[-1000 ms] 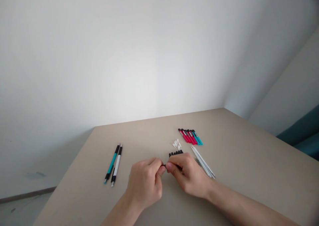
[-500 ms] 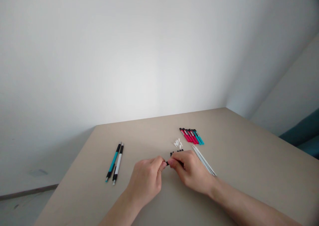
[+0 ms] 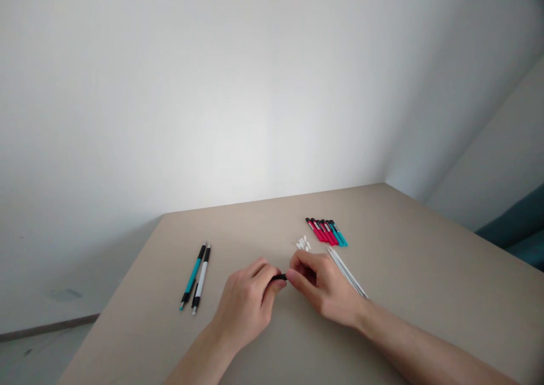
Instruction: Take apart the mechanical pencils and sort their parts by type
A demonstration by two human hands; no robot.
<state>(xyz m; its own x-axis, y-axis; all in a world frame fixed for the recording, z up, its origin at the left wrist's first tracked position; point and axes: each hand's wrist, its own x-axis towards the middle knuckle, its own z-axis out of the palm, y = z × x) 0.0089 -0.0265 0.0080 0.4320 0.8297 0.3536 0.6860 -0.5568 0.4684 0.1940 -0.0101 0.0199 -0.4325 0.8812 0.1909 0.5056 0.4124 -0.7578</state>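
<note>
My left hand (image 3: 250, 294) is closed, pinching a small black pen part (image 3: 279, 277) between thumb and fingers, mostly hidden by them. Facing it, my right hand (image 3: 321, 286) has its thumb and index finger bent around the right end of that part; its other fingers curl inward. Both hands are just above the table. Just behind the right hand lies a small heap of white pen tips (image 3: 302, 243). Thin white refills (image 3: 348, 273) lie side by side, passing behind the right wrist.
At the back right is a row of pink and teal pen barrels (image 3: 326, 232) with black ends. To the left lie a teal-and-black pen (image 3: 193, 276) and a white-and-black pen (image 3: 201, 278). The beige table (image 3: 238, 223) meets a white wall (image 3: 238, 90).
The fingers have shifted around the black pen part, showing more of it. My right index finger has risen and arched, now covering the row of black pieces behind it.
</note>
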